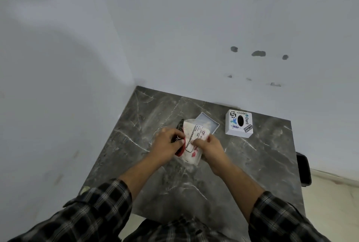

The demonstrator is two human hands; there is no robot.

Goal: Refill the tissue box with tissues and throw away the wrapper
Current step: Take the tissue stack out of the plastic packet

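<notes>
A plastic-wrapped tissue pack [191, 145], white with red, black and printed labels, is held just above the dark marble table [252, 164]. My left hand [169, 141] grips its left, black-and-red end. My right hand [208, 147] pinches the wrapper at its right side. Behind the pack lies a shallow white tray-like box base [210, 123], partly hidden by the pack. To the right stands the white tissue box cover [239, 123] with stickers and a black oval slot on top.
The table sits in a corner of pale walls [77, 66] at the left and back. A dark object [304, 169] stands off the table's right edge over light floor. Bare marble shows in front of my hands.
</notes>
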